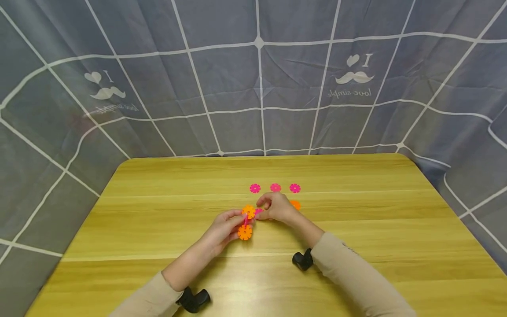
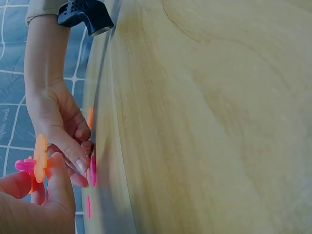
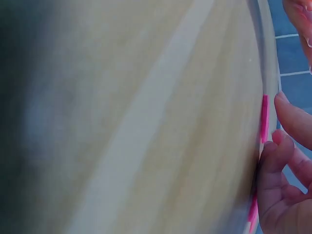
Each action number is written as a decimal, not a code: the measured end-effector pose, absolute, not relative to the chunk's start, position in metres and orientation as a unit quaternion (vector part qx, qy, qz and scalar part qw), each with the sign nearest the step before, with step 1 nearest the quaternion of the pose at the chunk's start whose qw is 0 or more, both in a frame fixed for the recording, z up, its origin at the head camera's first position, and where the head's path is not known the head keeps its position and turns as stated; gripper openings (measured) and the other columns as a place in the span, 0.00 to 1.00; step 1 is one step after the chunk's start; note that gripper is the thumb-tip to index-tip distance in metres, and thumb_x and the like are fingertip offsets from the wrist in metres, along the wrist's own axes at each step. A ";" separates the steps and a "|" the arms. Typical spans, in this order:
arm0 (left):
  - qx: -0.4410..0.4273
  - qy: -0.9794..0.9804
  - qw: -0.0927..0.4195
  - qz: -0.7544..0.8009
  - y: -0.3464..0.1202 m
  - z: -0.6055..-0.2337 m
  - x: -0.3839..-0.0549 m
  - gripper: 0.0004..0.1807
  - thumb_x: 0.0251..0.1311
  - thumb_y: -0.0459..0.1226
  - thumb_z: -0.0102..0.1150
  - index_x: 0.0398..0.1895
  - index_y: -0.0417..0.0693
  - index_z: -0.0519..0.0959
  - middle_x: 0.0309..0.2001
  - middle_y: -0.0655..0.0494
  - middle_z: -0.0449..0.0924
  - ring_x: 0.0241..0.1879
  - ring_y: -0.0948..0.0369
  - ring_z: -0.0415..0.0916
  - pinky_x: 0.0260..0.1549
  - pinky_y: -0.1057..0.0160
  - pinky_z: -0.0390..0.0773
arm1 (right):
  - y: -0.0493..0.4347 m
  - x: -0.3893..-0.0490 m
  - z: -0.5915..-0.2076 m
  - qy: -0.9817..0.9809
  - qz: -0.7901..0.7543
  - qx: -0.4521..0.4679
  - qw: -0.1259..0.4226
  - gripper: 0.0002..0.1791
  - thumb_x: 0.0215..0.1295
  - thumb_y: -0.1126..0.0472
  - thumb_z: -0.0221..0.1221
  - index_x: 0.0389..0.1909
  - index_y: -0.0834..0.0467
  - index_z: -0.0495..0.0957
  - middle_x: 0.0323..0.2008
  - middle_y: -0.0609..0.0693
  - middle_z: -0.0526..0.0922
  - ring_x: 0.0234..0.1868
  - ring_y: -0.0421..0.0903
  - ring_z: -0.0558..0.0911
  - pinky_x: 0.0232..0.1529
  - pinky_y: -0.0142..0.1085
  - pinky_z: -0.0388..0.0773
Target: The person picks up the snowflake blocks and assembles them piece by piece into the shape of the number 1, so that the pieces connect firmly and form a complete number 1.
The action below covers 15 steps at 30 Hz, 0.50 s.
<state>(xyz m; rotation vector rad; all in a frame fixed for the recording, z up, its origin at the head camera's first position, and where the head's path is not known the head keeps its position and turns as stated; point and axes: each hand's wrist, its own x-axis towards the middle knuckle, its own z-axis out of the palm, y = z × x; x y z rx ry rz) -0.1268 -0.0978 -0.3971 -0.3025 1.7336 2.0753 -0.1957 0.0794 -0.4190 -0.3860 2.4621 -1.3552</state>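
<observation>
My left hand (image 1: 225, 230) pinches a joined piece of flower-shaped notched discs: one orange disc (image 1: 248, 212) above, another orange disc (image 1: 244, 233) below, with a pink disc (image 1: 246, 220) edge-on between them. In the left wrist view, the left thumb and fingers grip this piece at its edges. Just right of it, my right hand (image 1: 277, 207) reaches low over the table by a loose pink disc (image 1: 259, 211). A gap shows between the right thumb and forefinger in the right wrist view, the pink disc (image 3: 264, 118) beside them.
Three pink discs, one of them the middle disc (image 1: 275, 188), lie in a row beyond the hands. An orange disc (image 1: 295, 204), partly hidden, lies by the right wrist. A grey checked curtain (image 1: 222, 88) hangs behind the wooden table (image 1: 158, 246).
</observation>
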 end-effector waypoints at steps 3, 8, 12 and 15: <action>-0.112 0.623 0.207 0.746 -0.098 -0.398 -0.128 0.11 0.66 0.33 0.51 0.46 0.34 0.73 0.40 0.45 0.83 0.33 0.63 0.80 0.30 0.69 0.80 | 0.078 -0.196 -0.419 0.875 -0.440 -0.151 0.136 0.17 0.42 0.64 0.74 0.34 0.63 0.80 0.19 0.48 0.66 0.20 0.41 0.65 0.19 0.28 0.62; -0.107 0.625 0.212 0.743 -0.097 -0.398 -0.127 0.11 0.66 0.33 0.51 0.46 0.33 0.73 0.35 0.50 0.83 0.31 0.63 0.80 0.29 0.70 0.79 | 0.077 -0.194 -0.418 0.892 -0.403 -0.163 0.125 0.16 0.40 0.62 0.75 0.29 0.61 0.79 0.17 0.48 0.66 0.20 0.42 0.64 0.20 0.29 0.60; -0.106 0.621 0.216 0.746 -0.096 -0.396 -0.127 0.10 0.66 0.33 0.51 0.44 0.34 0.73 0.33 0.51 0.82 0.31 0.63 0.80 0.29 0.70 0.80 | 0.076 -0.193 -0.416 0.894 -0.395 -0.160 0.134 0.18 0.39 0.61 0.75 0.27 0.61 0.76 0.18 0.48 0.66 0.21 0.42 0.65 0.21 0.29 0.62; -0.105 0.614 0.217 0.751 -0.095 -0.394 -0.127 0.10 0.66 0.33 0.51 0.45 0.34 0.73 0.35 0.50 0.82 0.31 0.63 0.80 0.30 0.69 0.80 | 0.077 -0.192 -0.416 0.890 -0.404 -0.159 0.140 0.18 0.40 0.62 0.75 0.27 0.61 0.76 0.18 0.48 0.67 0.21 0.43 0.65 0.22 0.29 0.63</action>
